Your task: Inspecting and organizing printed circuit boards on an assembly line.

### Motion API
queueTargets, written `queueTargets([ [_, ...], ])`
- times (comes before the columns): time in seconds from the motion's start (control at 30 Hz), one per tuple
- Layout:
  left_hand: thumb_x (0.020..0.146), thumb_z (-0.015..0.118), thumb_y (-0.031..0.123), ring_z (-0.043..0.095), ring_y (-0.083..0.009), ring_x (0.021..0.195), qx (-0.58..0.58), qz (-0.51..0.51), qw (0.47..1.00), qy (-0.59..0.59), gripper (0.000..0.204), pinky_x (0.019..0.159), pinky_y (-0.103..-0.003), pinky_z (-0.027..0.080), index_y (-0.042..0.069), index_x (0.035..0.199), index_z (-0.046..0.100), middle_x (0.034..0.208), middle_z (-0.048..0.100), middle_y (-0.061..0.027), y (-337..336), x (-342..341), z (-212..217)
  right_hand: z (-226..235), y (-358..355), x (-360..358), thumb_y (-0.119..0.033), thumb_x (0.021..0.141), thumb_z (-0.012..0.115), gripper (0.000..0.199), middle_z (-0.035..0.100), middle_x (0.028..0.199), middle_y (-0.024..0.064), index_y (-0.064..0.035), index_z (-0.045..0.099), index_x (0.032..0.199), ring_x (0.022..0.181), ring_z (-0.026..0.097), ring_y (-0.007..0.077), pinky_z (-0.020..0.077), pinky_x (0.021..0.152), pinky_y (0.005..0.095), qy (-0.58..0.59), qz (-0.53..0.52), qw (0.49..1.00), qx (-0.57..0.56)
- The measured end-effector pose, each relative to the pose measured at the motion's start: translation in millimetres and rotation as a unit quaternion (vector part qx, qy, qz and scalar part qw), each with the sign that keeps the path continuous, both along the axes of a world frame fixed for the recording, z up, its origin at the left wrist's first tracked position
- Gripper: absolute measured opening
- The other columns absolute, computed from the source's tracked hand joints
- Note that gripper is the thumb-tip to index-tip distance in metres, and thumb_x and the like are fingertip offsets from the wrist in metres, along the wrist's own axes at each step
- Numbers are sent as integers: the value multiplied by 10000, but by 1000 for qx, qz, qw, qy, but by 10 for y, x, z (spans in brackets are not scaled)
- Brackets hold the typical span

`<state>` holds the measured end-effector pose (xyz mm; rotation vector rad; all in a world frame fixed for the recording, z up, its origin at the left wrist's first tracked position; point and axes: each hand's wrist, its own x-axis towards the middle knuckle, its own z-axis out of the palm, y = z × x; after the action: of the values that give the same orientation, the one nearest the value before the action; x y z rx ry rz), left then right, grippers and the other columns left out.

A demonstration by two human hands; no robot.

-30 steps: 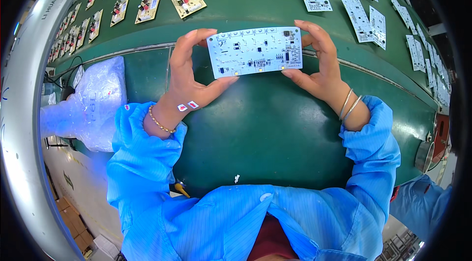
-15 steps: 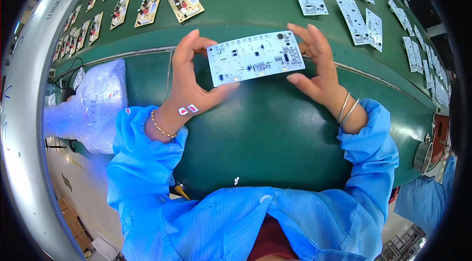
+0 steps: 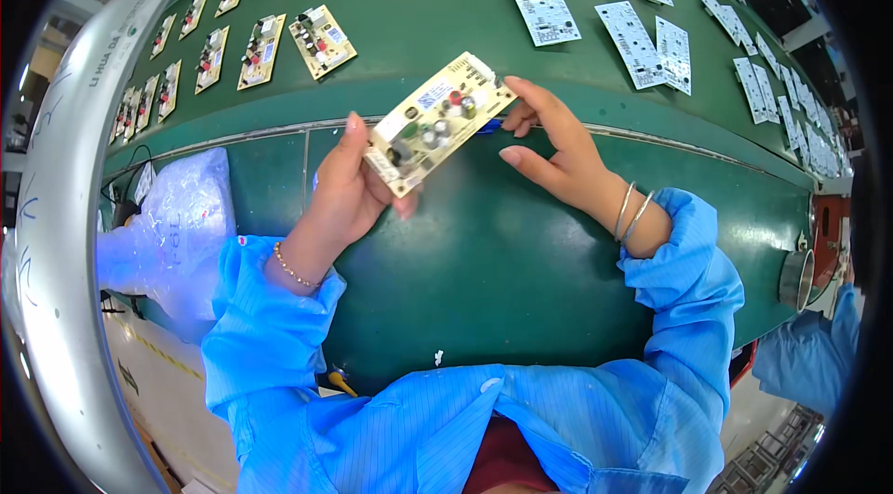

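A tan circuit board (image 3: 446,136) is tilted above the green bench, its upper right end raised. Its component side faces up, with capacitors, small red parts and a white label. My left hand (image 3: 349,178) grips the lower left end, thumb on the near side and fingers partly hidden beneath. My right hand (image 3: 558,140) is at the upper right corner, the index fingertip against or close to the edge. Its thumb stands apart from the board, and the other fingers curl loosely.
Rows of tan boards (image 3: 261,51) lie at the far left, and white-faced boards (image 3: 541,6) at the far right. A bubble-wrapped object (image 3: 191,229) stands at left beside a silver beam (image 3: 70,243). A metal cup (image 3: 796,280) sits at the right edge, near another person's blue sleeve (image 3: 805,368).
The board has turned over from its white face to its tan component side and tilted. My right hand has loosened from its end, and my left hand has moved lower.
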<state>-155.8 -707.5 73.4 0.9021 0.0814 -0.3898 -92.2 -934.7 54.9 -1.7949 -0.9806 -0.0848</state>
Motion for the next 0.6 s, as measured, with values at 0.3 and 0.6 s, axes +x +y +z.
queueTargets([
  [0.3,871,292,485,583,-223,733,-160,-89,982,-43,538,649,-355,469,29,1112,445,920,589,-156,-143,15,-81,-52,-70,47,-80,769,565,470,541,864,82,-24,390,1201,697,505,123,427,670,255,142,-53,988,11],
  [0.6,847,371,497,420,-152,569,-13,116,993,19,433,519,-297,334,89,805,512,678,486,-29,-229,28,23,-93,-5,219,-200,762,494,191,573,812,153,-27,573,778,747,543,320,454,671,380,-67,-117,988,-76],
])
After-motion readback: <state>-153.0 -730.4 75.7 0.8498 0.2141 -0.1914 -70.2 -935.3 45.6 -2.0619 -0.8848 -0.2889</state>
